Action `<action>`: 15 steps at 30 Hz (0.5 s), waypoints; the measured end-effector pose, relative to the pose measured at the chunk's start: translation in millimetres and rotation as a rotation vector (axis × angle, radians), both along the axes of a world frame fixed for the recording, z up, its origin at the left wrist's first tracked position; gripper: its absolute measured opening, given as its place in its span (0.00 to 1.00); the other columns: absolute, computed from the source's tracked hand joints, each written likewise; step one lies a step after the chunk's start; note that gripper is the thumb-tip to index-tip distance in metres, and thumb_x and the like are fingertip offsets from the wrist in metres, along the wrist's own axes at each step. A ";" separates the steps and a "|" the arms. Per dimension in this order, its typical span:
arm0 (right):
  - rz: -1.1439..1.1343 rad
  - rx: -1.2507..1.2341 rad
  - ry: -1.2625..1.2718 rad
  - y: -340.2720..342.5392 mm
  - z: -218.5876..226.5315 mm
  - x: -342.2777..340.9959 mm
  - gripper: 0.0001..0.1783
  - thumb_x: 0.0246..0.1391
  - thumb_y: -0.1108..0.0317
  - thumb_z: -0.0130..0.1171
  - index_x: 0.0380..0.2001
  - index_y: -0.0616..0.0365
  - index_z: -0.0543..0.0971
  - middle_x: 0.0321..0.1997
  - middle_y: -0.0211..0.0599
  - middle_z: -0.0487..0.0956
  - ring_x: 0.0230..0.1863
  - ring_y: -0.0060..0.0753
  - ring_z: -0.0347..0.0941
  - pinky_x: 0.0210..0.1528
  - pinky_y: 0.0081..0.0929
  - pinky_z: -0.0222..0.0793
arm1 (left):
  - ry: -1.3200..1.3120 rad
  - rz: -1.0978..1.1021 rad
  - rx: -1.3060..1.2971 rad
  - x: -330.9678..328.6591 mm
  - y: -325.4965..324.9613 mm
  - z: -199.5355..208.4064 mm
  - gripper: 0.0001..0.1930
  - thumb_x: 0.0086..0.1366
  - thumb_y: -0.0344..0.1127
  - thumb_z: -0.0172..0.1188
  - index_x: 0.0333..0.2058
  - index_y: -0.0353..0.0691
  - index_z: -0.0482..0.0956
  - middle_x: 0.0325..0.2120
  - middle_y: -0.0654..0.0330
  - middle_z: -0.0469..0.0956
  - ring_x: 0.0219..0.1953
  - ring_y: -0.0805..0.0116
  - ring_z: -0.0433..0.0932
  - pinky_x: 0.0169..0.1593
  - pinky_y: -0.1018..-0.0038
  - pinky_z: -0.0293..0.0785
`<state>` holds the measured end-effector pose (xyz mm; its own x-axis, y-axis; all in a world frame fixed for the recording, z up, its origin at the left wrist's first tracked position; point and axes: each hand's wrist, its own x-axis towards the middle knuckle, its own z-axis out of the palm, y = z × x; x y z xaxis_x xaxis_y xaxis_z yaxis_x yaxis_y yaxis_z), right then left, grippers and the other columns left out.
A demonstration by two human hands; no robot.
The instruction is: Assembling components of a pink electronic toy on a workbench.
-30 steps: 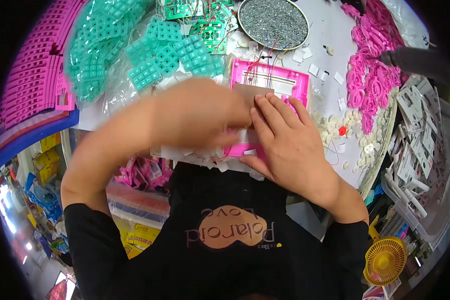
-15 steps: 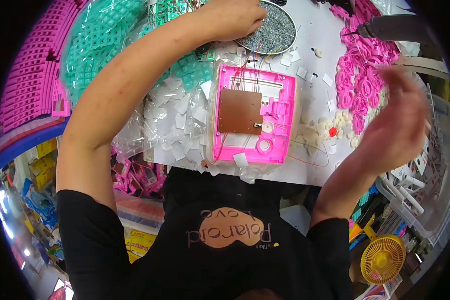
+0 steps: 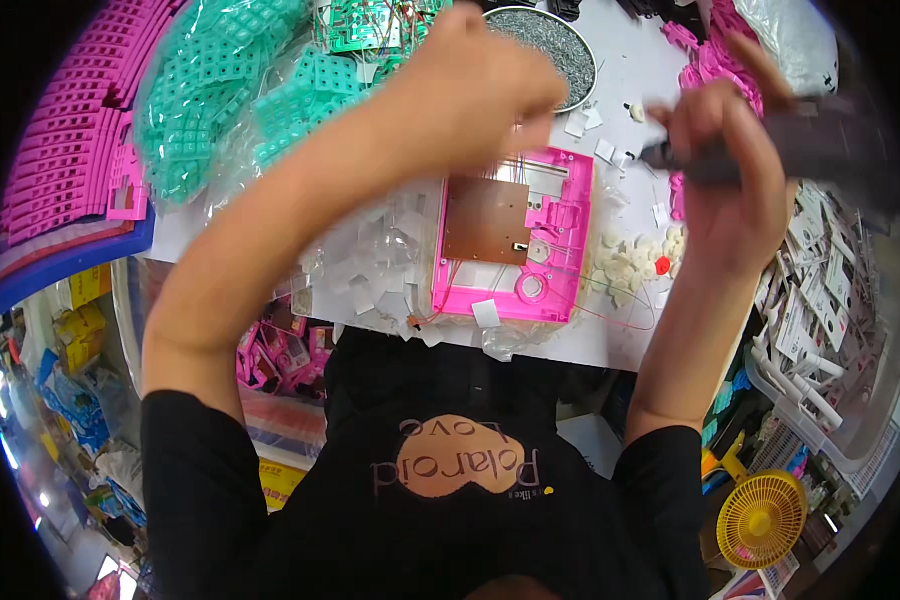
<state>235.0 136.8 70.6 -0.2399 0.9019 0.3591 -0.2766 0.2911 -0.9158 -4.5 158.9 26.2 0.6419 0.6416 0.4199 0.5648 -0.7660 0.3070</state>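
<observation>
My left hand (image 3: 495,95), smeared by motion, is above the far edge of a pink plastic housing (image 3: 578,235), its fingers curled together; whatever is in them is hidden. Behind it a round metal bowl (image 3: 592,50) holds many small grey screws (image 3: 550,38). Inside the housing lies a brown circuit board (image 3: 485,228), with thin red and dark wires around it. Over to the right, my right hand (image 3: 725,165) is wrapped round a dark electric screwdriver (image 3: 820,145), blurred and pointing left.
Bagged turquoise keypads (image 3: 195,110) and green circuit boards (image 3: 360,25) fill the far left. Stacked pink parts (image 3: 55,170) stand beyond them. White round pieces (image 3: 625,265) and pink parts (image 3: 710,65) lie on the right. A yellow fan (image 3: 760,520) sits lower right.
My left hand has come out of the screw bowl, toward the pink housing. My right hand, empty before, has moved up and left and taken hold of the electric screwdriver.
</observation>
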 end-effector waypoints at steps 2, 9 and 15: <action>0.214 0.040 0.188 -34.0 2.2 -17.2 0.30 0.62 0.63 0.56 0.65 0.59 0.65 0.26 0.29 0.72 0.29 0.27 0.67 0.40 0.34 0.74 | -0.076 -0.099 -0.093 -3.3 -60.2 8.5 0.06 0.55 0.36 0.65 0.27 0.45 0.76 0.24 0.62 0.74 0.33 0.63 0.77 0.52 0.57 0.66; 0.384 0.033 0.197 -78.1 12.5 -42.9 0.21 0.58 0.64 0.62 0.52 0.47 0.68 0.20 0.23 0.70 0.19 0.21 0.64 0.27 0.26 0.72 | -0.069 -0.186 -0.289 -8.5 -97.5 3.3 0.11 0.53 0.38 0.68 0.27 0.45 0.73 0.25 0.65 0.70 0.33 0.64 0.74 0.55 0.56 0.61; 0.357 0.036 0.183 -78.1 12.6 -46.5 0.20 0.59 0.64 0.62 0.51 0.47 0.67 0.21 0.22 0.70 0.18 0.20 0.63 0.26 0.25 0.72 | -0.145 -0.230 -0.310 -15.0 -92.4 6.8 0.09 0.52 0.35 0.68 0.27 0.45 0.75 0.26 0.65 0.73 0.34 0.65 0.75 0.54 0.58 0.61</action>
<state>188.5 58.7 83.2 -0.4650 0.7596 0.4548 -0.5240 0.1780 -0.8329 -19.4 66.5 33.0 0.7313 0.5991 0.3261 0.3237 -0.7257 0.6072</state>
